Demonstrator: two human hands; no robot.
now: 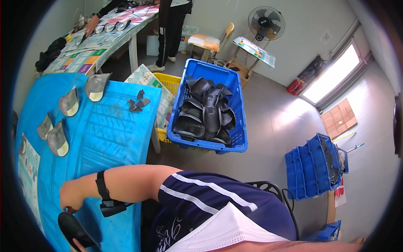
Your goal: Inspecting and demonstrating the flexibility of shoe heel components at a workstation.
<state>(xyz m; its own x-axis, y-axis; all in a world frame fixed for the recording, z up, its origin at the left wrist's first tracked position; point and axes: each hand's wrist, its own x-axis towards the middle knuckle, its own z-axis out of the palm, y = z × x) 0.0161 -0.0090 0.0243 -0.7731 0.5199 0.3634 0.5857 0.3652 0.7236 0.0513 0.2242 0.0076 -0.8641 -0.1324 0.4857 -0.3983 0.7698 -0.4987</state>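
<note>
At the lower left, a dark, smooth, rounded piece (74,230), perhaps a shoe part, is held in my left hand (78,246). Only a few of that hand's fingers show at the bottom edge. My right hand (72,195) is just above the piece, its fingers curled in a pinch. What they hold, if anything, is hidden. A black strap (103,188) with a small box circles my right wrist. Several grey shoe uppers with pale edges, one being this upper (58,139), lie on the blue-covered table (113,138). Small dark scraps (137,101) are grouped near its far edge.
Beside the table, a blue crate (240,126) full of dark shoe uppers (212,119) rests over a yellow basket (166,80). More blue crates (308,170) stand at right. Another person (172,33) works at a farther table (117,38). A fan (266,23) and a chair (210,42) are behind.
</note>
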